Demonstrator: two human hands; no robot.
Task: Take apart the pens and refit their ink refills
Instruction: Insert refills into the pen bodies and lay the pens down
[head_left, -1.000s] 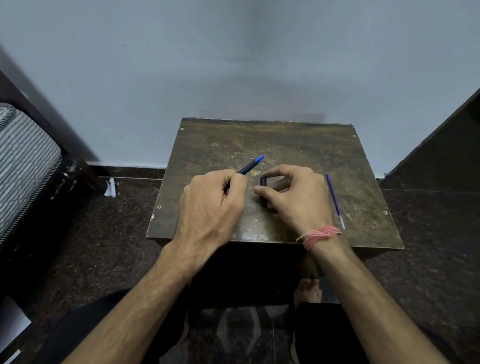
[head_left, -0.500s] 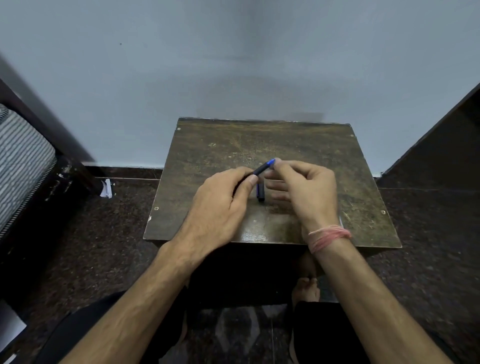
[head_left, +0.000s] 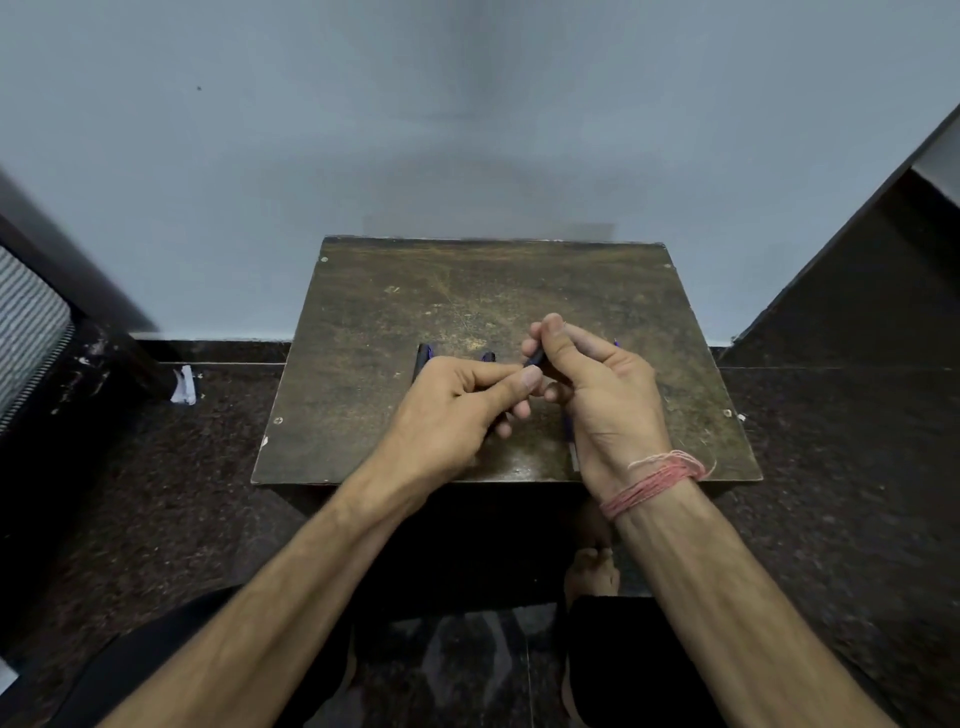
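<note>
A dark pen (head_left: 535, 358) is held just above the small worn wooden table (head_left: 467, 291). My left hand (head_left: 452, 415) pinches its near end and my right hand (head_left: 602, 395) grips its far end with fingertips and thumb. Most of the pen is hidden by the fingers. On the table behind my left hand lies a dark pen part (head_left: 422, 356), and beside it a small blue piece (head_left: 488, 356). A thin refill (head_left: 571, 449) lies on the table, mostly hidden under my right hand.
The table stands against a pale wall. A striped mattress (head_left: 26, 322) is at the far left, and a paper scrap (head_left: 184, 384) lies on the dark floor. Dark furniture (head_left: 857, 291) rises on the right. A bare foot (head_left: 592, 571) shows under the table.
My right hand has closed on the pen's far end, hiding the blue tip. Both hands have shifted slightly right, uncovering a dark pen part on the table at left.
</note>
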